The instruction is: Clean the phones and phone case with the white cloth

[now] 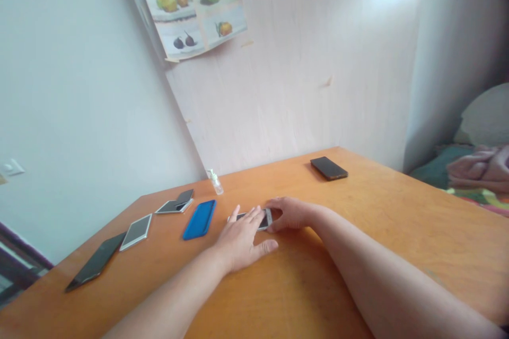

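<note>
White phone flat on your table, long axis left to right, far edge well apart.
Your left hand spreads wide over it; your right curves around its right end, grip unclear. Blue case near its left end.

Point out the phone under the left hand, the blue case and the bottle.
Phone (263, 222): head view, uncovered part of the screen.
Blue case (200, 220): head view, middle of its flat part.
Bottle (217, 186): head view, clear body.
</note>
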`<state>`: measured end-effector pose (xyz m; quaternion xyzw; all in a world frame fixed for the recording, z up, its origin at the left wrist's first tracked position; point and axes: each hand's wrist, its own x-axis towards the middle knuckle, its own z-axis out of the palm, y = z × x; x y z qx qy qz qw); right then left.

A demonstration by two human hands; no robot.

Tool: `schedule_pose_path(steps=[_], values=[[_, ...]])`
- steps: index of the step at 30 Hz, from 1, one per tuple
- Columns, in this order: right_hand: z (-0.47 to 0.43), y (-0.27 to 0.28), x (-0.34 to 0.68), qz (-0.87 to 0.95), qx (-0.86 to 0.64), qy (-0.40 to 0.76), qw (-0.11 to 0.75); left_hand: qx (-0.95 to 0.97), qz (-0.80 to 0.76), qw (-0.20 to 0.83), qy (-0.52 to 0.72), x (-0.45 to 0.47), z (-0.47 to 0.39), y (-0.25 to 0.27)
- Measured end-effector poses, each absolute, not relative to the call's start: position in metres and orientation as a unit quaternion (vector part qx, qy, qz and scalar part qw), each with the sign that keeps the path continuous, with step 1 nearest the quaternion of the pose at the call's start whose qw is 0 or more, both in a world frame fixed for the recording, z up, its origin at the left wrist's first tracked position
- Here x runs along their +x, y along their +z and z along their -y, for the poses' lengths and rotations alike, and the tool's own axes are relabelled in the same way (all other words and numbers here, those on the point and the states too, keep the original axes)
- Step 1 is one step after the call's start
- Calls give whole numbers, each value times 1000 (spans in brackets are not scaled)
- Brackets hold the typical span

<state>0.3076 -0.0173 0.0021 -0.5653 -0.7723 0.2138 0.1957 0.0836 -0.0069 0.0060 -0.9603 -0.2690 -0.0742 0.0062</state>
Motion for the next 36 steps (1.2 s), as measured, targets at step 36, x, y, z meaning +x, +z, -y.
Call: schedule_pose_path(steps=[36], values=[[22, 5, 309, 714, -621, 175, 272, -684, 338, -467, -446, 65, 0, -3]])
